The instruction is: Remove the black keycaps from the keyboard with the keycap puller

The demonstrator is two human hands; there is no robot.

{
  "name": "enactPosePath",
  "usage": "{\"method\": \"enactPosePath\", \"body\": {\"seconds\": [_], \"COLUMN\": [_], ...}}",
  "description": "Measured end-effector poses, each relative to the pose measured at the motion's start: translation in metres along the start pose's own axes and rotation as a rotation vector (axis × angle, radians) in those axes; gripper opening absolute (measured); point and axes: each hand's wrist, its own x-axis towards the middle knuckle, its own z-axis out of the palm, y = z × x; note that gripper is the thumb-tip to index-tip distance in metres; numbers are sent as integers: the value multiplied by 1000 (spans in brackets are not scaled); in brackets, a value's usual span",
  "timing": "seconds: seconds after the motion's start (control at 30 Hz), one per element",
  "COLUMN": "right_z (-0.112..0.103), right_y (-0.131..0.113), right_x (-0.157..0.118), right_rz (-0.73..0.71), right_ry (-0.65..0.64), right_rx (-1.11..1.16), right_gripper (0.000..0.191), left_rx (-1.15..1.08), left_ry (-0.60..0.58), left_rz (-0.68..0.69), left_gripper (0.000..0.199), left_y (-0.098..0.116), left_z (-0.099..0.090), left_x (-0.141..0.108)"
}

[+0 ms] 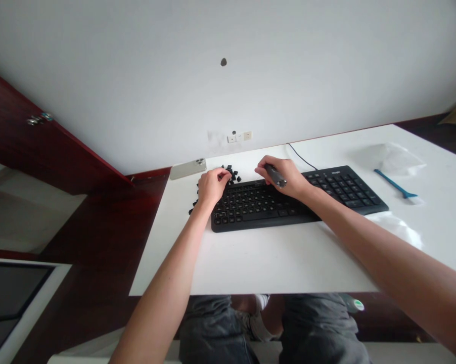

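A black keyboard [246, 202] lies on the white table, with many of its keycaps off on the left and middle part. My left hand [212, 187] is over its upper left corner, thumb and fingertips pinched together; what they hold, if anything, is too small to make out. Loose black keycaps [238, 178] lie behind and beside this hand. My right hand [286, 174] is closed round a dark grey tool handle [275, 176] above the keyboard's top middle edge. The handle's metallic end points toward me, while its working tip is hidden by the fingers.
A phone [186, 170] lies at the table's back left corner. On the right are a blue brush [397, 184], a clear plastic bag [397, 157] and another crumpled bag [397, 227] beside the keyboard. A cable [302, 156] runs off the back edge toward the wall.
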Motion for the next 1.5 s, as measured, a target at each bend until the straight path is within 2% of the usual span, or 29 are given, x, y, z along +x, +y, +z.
{"method": "enactPosePath", "body": {"seconds": [0.17,0.33,0.6,0.9,1.0,1.17,1.3,1.5], "right_z": [-3,-13,-24,-27,-29,-30,-25,-10], "right_y": [-5,-2,-3,-1,-3,-15,-19,-28], "right_x": [1,4,4,4,3,2,0,-7], "right_rz": [34,77,72,26,-36,-159,-248,-227], "right_ry": [-106,-253,-353,-422,-465,-449,-453,-410], "right_rx": [182,323,277,217,160,-62,-223,-428], "right_gripper": [28,33,34,23,14,36,41,41], "left_rx": [7,33,-58,-82,-94,-125,-144,-149], "left_ry": [6,36,-146,-168,-170,-194,-205,-214], "left_rz": [50,170,467,482,466,495,504,500], "left_gripper": [9,10,10,12,13,19,13,9], "left_y": [-1,4,26,26,26,31,32,30], "left_z": [2,5,20,23,22,18,17,20], "left_x": [0,-3,-14,-14,-14,-16,-17,-15]}}
